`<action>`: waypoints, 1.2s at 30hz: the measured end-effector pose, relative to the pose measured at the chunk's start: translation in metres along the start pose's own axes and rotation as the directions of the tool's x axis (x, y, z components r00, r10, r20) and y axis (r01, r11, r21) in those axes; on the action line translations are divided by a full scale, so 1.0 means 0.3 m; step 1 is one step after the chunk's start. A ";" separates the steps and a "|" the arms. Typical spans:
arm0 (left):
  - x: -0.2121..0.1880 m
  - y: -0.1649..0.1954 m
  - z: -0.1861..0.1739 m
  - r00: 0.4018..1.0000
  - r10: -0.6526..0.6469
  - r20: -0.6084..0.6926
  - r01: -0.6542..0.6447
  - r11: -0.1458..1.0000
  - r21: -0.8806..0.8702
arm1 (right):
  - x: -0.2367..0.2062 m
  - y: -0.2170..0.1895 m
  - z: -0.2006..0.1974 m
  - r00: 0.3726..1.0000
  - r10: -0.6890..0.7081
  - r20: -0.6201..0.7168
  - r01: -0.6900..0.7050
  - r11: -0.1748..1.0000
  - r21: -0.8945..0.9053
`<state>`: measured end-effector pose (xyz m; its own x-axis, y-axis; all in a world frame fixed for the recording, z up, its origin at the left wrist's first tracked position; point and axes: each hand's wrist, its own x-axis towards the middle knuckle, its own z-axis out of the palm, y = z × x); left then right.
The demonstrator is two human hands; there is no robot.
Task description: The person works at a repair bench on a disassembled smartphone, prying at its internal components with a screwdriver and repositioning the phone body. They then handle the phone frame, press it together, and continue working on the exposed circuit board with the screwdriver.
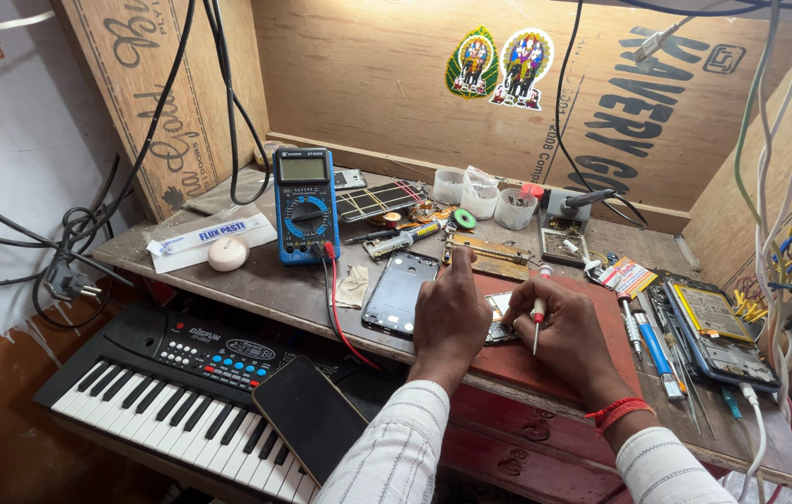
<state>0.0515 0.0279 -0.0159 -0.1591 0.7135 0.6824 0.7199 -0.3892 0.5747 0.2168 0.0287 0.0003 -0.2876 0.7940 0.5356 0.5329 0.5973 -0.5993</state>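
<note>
Both forearms enter from bottom centre-right in white striped sleeves; left hand at frame centre, back up, fingers curled down, index finger extended upward; right hand just right of it, fingers pinched closed in a pen-like grip; red thread band on right wrist; hands nearly touching.

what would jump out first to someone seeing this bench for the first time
Probably the two hands at the bench's front edge: the right hand holds a small screwdriver over a circuit board, which the left hand steadies. Next, the blue multimeter standing behind and left of them, and the black toy keyboard below the bench with a dark phone lying across its keys.
</note>
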 end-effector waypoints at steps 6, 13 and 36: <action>0.000 -0.005 0.005 1.000 -0.020 0.024 0.020 1.000 0.003 | -0.001 -0.022 0.003 0.999 -0.038 -0.004 0.037 0.997 -0.073; 0.000 -0.012 0.009 1.000 0.005 -0.009 -0.005 1.000 0.002 | -0.011 -0.058 0.005 0.994 -0.106 0.006 0.105 0.980 -0.171; -0.001 -0.011 -0.016 0.997 -0.058 0.042 0.054 0.995 0.082 | -0.034 -0.102 0.026 0.957 -0.285 0.050 0.282 0.885 -0.371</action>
<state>0.0460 0.0262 -0.0158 -0.1721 0.7584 0.6286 0.7630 -0.3009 0.5720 0.1972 0.0033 0.0085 -0.4666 0.5957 0.6538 0.6852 0.7109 -0.1586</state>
